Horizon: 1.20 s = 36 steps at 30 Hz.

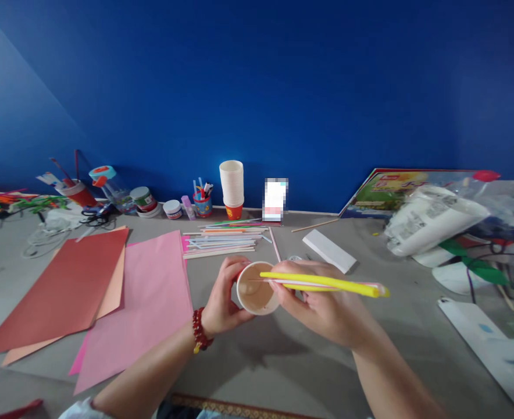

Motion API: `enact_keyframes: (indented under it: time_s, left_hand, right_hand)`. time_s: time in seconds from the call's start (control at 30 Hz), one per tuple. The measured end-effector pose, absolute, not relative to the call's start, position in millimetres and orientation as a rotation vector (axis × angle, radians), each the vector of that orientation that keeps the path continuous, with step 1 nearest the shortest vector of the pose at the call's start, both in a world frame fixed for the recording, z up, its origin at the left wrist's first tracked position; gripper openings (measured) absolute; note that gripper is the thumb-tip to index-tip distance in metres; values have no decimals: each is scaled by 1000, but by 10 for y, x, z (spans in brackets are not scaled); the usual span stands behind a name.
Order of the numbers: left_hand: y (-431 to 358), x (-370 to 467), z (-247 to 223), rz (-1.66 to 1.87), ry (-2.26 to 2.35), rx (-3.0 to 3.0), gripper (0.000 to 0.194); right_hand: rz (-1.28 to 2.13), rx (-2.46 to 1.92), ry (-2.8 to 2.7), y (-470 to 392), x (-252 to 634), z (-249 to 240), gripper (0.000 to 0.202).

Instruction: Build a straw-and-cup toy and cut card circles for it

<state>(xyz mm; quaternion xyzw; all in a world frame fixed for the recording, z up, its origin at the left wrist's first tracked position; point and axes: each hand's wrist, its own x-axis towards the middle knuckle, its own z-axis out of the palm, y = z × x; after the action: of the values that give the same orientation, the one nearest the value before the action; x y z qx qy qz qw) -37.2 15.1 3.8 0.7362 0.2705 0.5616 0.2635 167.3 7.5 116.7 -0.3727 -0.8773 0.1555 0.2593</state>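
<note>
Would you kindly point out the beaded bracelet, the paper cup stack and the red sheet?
Beaded bracelet [198, 329], head view, its dark red beads.
Paper cup stack [232, 185], head view, its white side.
Red sheet [65, 294], head view, its middle.

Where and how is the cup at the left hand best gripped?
The cup's outer wall just below the rim seems best, approached from the left with thumb and fingers curved around it: it is round, its open mouth faces the camera, and the right hand, holding yellow sticks, crowds the right side.
</note>
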Motion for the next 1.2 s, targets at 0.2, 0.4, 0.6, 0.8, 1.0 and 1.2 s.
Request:
enact_keyframes:
  time_s: [0.2, 0.4, 0.6, 0.8, 1.0, 1.2]
  left_hand:
    - [153, -364, 37, 1506, 757, 1974, 70]
    - [166, -339, 45, 1481, 758, 1960, 66]
    - [193, -325, 7, 1474, 734, 1972, 68]
    - [196, -319, -18, 1488, 728, 1951, 69]
    - [204, -331, -23, 1493, 763, 1960, 69]
    - [184, -321, -41, 1458, 769, 1838, 72]
  right_hand:
    - [311, -1064, -2399, 79, 1659, 1135, 12]
    - [297, -1088, -2445, 125, 1631, 1041, 14]
    - [368, -1160, -2481, 144, 1575, 970, 10]
    - [600, -1150, -2459, 109, 1555, 1050, 19]
    - [828, -1281, -2338, 125, 1537, 1034, 18]
    - [592, -1338, -2322, 209, 1521, 934, 17]
